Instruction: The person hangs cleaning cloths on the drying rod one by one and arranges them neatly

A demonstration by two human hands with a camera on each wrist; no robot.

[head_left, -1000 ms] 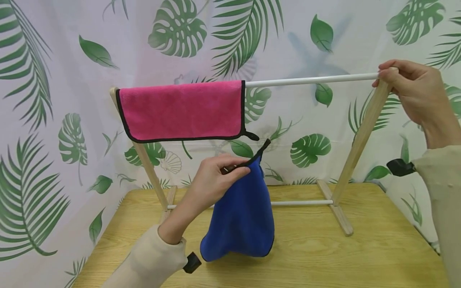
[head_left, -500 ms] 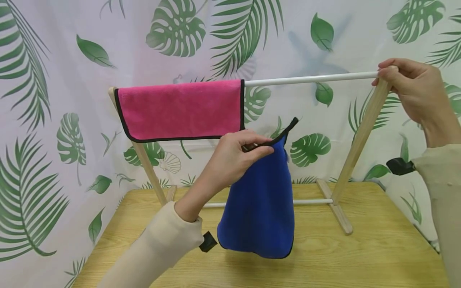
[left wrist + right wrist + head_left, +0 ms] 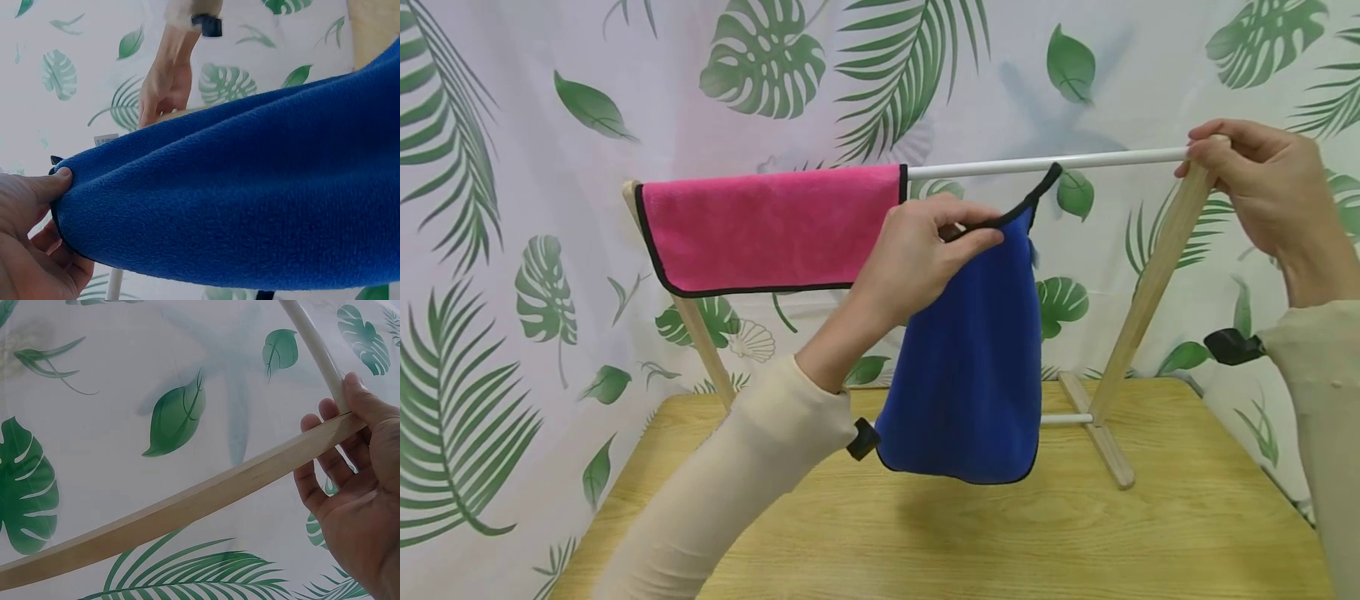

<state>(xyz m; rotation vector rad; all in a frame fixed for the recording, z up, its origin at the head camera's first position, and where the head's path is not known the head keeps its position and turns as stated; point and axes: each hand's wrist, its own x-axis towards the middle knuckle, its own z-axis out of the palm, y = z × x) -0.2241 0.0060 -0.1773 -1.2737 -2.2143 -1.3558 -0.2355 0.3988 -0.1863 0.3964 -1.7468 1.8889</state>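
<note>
A blue towel (image 3: 973,367) with black edging hangs from my left hand (image 3: 917,250), which pinches its top edge between thumb and fingers. The towel's black loop sticks up at the right corner, just below the white top bar (image 3: 985,168) in the head view. In the left wrist view, the thumb presses the edge of the blue towel (image 3: 219,206). My right hand (image 3: 1262,183) grips the top of the rack's right wooden post (image 3: 1157,275), where the bar meets it. The right wrist view shows those fingers curled round the wooden post (image 3: 187,500).
A pink towel (image 3: 767,233) with black edging is draped over the left part of the bar. The rack stands on a wooden table (image 3: 1075,533), with a wooden foot (image 3: 1108,454) at right. Behind it hangs a leaf-patterned white curtain (image 3: 647,67).
My left hand has lifted the blue towel up and to the right, so its loop rises to bar height and its lower edge has moved up. The right hand keeps its grip.
</note>
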